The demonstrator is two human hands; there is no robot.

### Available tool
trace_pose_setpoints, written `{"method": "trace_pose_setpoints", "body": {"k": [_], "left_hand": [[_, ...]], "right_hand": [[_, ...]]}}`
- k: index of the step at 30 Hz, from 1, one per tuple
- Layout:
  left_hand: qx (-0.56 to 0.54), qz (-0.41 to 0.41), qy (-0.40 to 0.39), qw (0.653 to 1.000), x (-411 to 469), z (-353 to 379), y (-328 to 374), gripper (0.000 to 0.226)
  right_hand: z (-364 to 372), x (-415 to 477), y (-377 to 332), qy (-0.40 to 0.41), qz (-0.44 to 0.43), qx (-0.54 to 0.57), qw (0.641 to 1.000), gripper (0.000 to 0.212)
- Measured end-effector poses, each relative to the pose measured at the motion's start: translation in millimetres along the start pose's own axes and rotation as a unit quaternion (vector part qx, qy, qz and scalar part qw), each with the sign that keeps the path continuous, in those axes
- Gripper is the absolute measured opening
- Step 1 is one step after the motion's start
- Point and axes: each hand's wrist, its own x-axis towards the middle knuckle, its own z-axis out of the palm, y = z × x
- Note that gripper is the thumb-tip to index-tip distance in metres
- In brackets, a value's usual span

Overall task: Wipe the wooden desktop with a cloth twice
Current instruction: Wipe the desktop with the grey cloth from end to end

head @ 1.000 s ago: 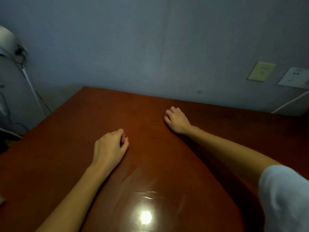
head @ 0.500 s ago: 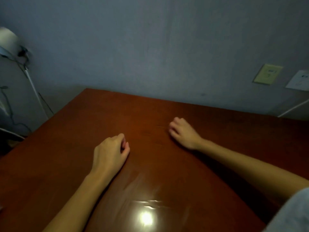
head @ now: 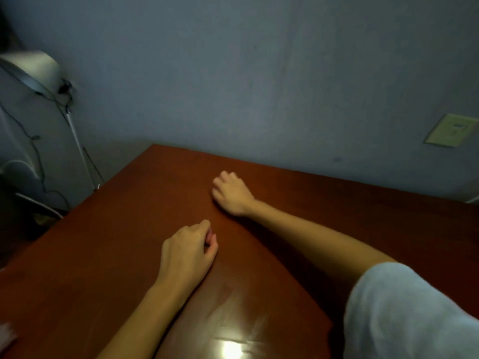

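**Both grips bare on the desk; no cloth in view**

The left grip [head: 186, 252] rests on the desk [head: 116, 255] near the middle of the view. Its fingers are loosely curled toward the thumb and there is nothing in it. The right grip [head: 232, 194] lies at 1 o'clock from it, near but apart. Its fingers are bent down onto the wood and somewhat blurred, and no object shows in it either.

No cloth can be made out. A pale blurred patch [head: 6, 332] on the frame edge at 8 o'clock cannot be identified. The step in hand is therefore judged to be fetching the cloth; whether any pass has been made cannot be told.

To wipe well, flatten the cloth under one palm and steady with the other grip. Start by the wall [head: 259, 86] at 12 o'clock and draw overlapping strokes toward 6 o'clock, where glare [head: 230, 351] marks the glossy surface. Take in the corners, then repeat the whole pass. A lamp [head: 31, 66] stands beyond the desk at 10 o'clock.
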Motion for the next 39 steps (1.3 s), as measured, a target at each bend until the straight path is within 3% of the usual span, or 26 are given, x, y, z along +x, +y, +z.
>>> {"method": "trace_pose_setpoints", "body": {"k": [2,4,6,9,12,14,17,22,26,28,30,33,39], "left_hand": [[0.011,0.001,0.005,1.000,-0.8,0.7,-0.7,0.031],[0.011,0.002,0.009,1.000,-0.5,2.5,-1.7,0.030],[0.002,0.001,0.013,1.000,-0.5,4.8,-1.5,0.030],[0.008,0.001,0.010,1.000,-0.2,7.1,-0.5,0.031],[0.024,0.006,0.007,1.000,1.7,8.2,-1.9,0.037],[0.032,0.009,-0.001,0.999,1.9,7.9,-2.0,0.041],[0.028,0.013,-0.009,0.999,1.3,6.3,-1.4,0.039],[0.007,-0.005,-0.039,0.999,1.5,-1.7,0.3,0.024],[0.022,-0.041,-0.080,0.996,2.6,-20.7,-7.8,0.009],[0.043,-0.046,-0.091,0.994,9.0,-30.6,-23.3,0.012],[0.053,-0.058,-0.082,0.994,17.7,-41.7,-47.8,0.014],[0.076,-0.106,-0.033,0.991,24.6,-52.0,-97.8,0.014],[0.066,-0.168,0.018,0.983,26.4,-36.7,-140.1,0.020]], "right_hand": [[-4.4,-31.3,-2.5,-0.008,-0.091,0.032,0.995,0.030],[-10.0,-52.0,30.9,-0.015,-0.085,0.030,0.996,0.046],[-15.3,-58.5,86.6,0.002,0.023,0.013,1.000,0.057],[-21.6,-51.5,162.7,0.018,0.209,-0.029,0.977,0.038],[-17.9,-13.6,175.9,0.016,0.297,-0.056,0.953,0.039],[-12.1,19.8,151.4,0.012,0.307,-0.069,0.949,0.040],[2.9,65.7,84.6,0.012,0.239,-0.052,0.970,0.038],[20.6,74.8,-41.2,-0.003,0.012,0.010,1.000,0.031],[8.3,12.8,-37.8,-0.019,-0.130,0.048,0.990,0.047],[2.2,-5.4,1.8,-0.018,-0.095,0.038,0.995,0.057],[-1.4,-10.6,46.9,-0.010,0.003,0.010,1.000,0.059],[-1.8,4.5,91.5,0.005,0.143,-0.028,0.989,0.035],[15.8,92.8,58.5,0.027,0.264,-0.054,0.963,0.037]]}}
